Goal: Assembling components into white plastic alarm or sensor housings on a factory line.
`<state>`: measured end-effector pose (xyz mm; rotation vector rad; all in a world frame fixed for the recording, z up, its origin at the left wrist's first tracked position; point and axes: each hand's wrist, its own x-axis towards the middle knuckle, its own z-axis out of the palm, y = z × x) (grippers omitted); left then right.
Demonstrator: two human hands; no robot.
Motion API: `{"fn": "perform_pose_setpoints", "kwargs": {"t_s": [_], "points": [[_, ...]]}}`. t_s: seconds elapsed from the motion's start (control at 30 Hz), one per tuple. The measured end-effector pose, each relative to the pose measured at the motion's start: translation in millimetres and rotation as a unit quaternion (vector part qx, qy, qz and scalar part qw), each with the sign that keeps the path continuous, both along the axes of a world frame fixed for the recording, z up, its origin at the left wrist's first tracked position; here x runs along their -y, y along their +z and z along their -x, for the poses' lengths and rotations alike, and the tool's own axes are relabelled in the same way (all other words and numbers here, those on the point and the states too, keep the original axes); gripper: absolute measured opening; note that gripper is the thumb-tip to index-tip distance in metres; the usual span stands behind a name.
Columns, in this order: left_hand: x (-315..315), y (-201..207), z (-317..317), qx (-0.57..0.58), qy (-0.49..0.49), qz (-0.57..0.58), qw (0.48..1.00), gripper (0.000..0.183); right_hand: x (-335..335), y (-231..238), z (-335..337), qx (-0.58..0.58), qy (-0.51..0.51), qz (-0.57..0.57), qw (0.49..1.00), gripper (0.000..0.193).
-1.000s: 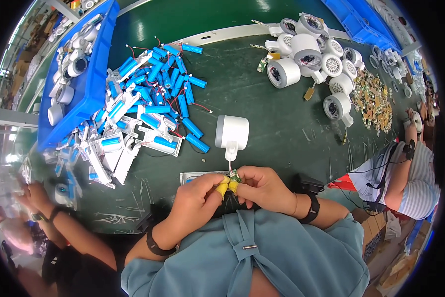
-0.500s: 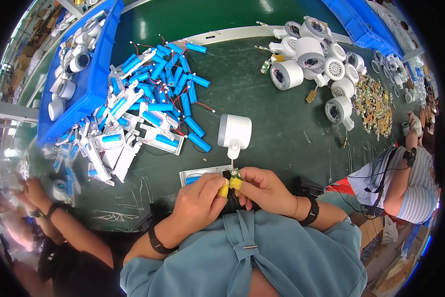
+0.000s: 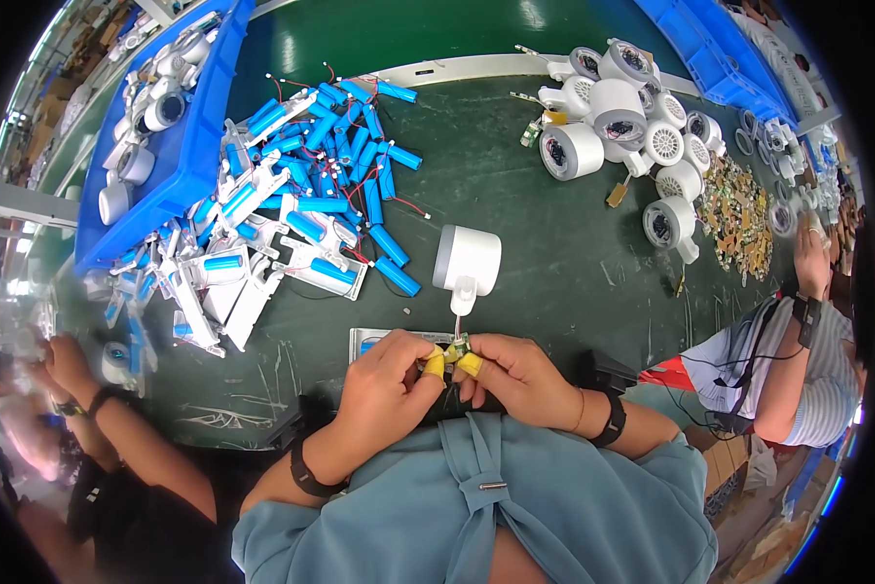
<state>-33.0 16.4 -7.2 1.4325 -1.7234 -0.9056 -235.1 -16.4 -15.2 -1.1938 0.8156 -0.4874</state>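
Over the near edge of the bench, both my hands work close together, with yellow covers on some fingertips. My right hand (image 3: 523, 378) pinches a small green circuit board (image 3: 461, 345). My left hand (image 3: 387, 387) is closed in a pinch right beside the board; what lies between its fingertips is too small to make out. A white cylindrical fan head (image 3: 473, 259) with a grey rim lies just beyond, and a thin lead runs from its stem to the board. Partly hidden under my left hand is a white casing (image 3: 358, 337) with a blue battery in it.
Blue batteries (image 3: 391, 245) with red leads and white casings pile up at left, beside a blue bin (image 3: 180, 185) of fan heads. More fan heads (image 3: 617, 105) and a heap of small circuit boards (image 3: 739, 219) lie at right. Co-workers sit on both sides.
My thumbs have moved slightly apart, the left one shifting left. The fan head stays by my hands. At right, a co-worker's hand has reached farther onto the bench.
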Motion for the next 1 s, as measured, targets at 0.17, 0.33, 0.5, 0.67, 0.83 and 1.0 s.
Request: {"fn": "perform_pose_setpoints", "kwargs": {"t_s": [0.17,0.33,0.5,0.67,0.83,1.0], "points": [[-2,-2,-1,-0.044,-0.003,-0.022,0.999,0.024,0,2,-2,0.000,0.008,-0.021,1.000,0.016],[0,-1,-1,-0.045,-0.010,-0.017,0.999,0.025,-1,1,-1,-0.010,0.008,-0.019,1.000,0.015],[1,-1,0,-0.018,-0.007,0.008,1.000,0.024,-1,2,-2,-0.038,0.020,0.009,0.999,0.015],[6,5,-4,-0.036,-0.021,-0.041,0.998,0.020,-4,2,-6,-0.055,0.004,0.076,0.996,0.012],[15,8,-10,-0.013,-0.063,-0.094,0.994,0.017,-6,-5,-8,-0.087,0.010,0.172,0.981,0.010],[10,9,-1,0.041,-0.037,-0.017,0.998,0.016,-7,-2,-13,-0.127,-0.018,0.205,0.970,0.009]]}}
